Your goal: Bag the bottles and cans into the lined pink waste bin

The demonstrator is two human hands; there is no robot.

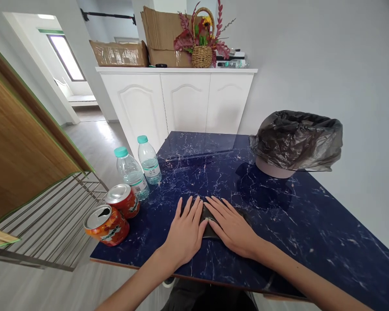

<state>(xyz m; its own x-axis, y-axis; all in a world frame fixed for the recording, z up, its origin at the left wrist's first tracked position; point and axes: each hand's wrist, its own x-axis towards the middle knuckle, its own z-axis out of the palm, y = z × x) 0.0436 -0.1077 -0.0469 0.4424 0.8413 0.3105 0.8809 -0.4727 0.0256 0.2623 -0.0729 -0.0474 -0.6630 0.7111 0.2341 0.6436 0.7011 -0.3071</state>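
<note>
My left hand (185, 231) and my right hand (231, 226) lie flat side by side near the front of the table, fingers stretched out and thumbs almost touching. Beneath them is a thin, dark, flat piece (210, 231), mostly covered by the hands; its material I cannot make out. Left of my left hand stand an orange drink can (112, 231) with its top opened and a red-orange can (129, 205) behind it. Two clear water bottles with teal caps, a nearer bottle (131, 175) and a farther bottle (149, 164), stand upright past the cans.
The blue marble-patterned table (194, 151) carries a bin (275, 169) lined with a black plastic bag (298, 140) at the right. A metal rack (58, 216) stands left of the table. Behind is a white cabinet (184, 99) with cardboard boxes and a flower basket (202, 56).
</note>
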